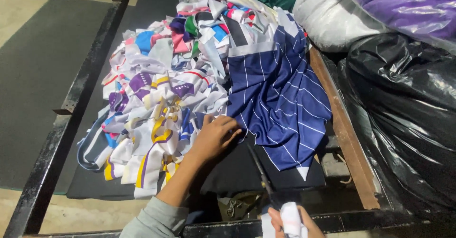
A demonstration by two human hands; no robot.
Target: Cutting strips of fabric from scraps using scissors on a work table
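My left hand presses flat, fingers spread, on the blue striped cloth (long axis running away from me); right hand grips scissors, blades pointing up-left.

The scene is dimly lit and slightly soft, with light falling from above. Glare streaks the black plastic bag and the purple one. Deep shadow fills the gap under the blue striped cloth; the lower edge blurs.
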